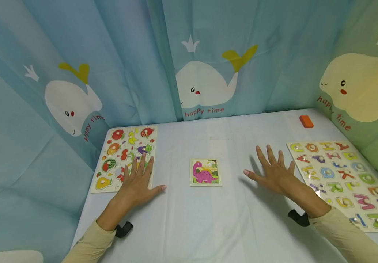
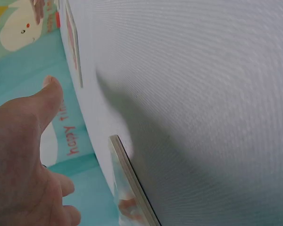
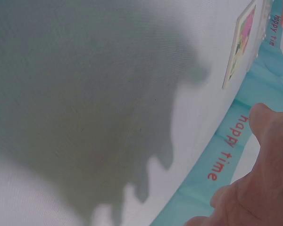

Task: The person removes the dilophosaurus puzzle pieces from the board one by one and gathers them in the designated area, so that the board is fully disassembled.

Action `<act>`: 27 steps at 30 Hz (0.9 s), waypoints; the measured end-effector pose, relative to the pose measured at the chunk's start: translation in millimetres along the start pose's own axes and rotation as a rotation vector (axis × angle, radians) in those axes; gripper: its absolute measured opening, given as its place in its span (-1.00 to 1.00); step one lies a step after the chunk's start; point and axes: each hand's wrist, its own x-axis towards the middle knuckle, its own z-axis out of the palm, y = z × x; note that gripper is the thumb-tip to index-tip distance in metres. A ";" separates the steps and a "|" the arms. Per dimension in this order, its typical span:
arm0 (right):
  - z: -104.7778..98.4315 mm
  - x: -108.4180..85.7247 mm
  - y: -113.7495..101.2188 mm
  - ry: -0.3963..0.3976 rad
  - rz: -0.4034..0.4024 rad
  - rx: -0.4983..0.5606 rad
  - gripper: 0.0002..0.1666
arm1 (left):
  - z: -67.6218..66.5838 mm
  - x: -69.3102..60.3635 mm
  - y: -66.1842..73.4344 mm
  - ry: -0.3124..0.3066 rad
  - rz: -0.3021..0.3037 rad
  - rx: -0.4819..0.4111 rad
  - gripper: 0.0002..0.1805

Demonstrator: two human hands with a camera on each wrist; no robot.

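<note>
Between the two hands a small square dinosaur puzzle (image 1: 205, 172) lies flat on the table, its picture a pink long-necked dinosaur. My left hand (image 1: 137, 188) is spread with straight fingers over the right edge of the fruit peg puzzle (image 1: 110, 160), holding nothing. My right hand (image 1: 274, 175) hovers to the right of the dinosaur puzzle, fingers spread and nothing in them; its shadow falls on the cloth. In the left wrist view the thumb and some fingers of the left hand (image 2: 23, 155) show above the table. The right wrist view shows part of the right hand (image 3: 259, 179).
An alphabet peg puzzle (image 1: 335, 175) lies at the right, partly behind the right forearm. Near the back right corner sits an orange block (image 1: 306, 121). A white cloth covers the table (image 1: 195, 223). Blue curtains (image 1: 136, 73) with whale prints hang along the back and sides.
</note>
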 end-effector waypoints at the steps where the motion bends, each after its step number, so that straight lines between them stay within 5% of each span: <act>1: 0.1 0.1 -0.4 -0.003 0.001 -0.003 0.36 | 0.4 -0.4 -0.1 0.001 0.001 -0.002 0.22; 9: -3.2 5.8 -9.2 -0.002 -0.004 0.005 0.35 | 1.1 -2.4 0.8 0.013 0.013 -0.002 0.20; 14: -8.4 13.4 -25.1 0.019 -0.087 0.089 0.17 | -0.7 0.4 8.1 -0.008 0.029 -0.015 0.15; 21: 5.2 38.1 -65.7 0.076 -0.250 0.230 -0.26 | -1.1 9.3 34.4 -0.072 0.100 -0.026 0.04; 27: 22.9 59.5 -108.4 -0.007 -0.313 0.304 -0.34 | 6.9 16.9 64.9 -0.148 0.173 -0.053 -0.09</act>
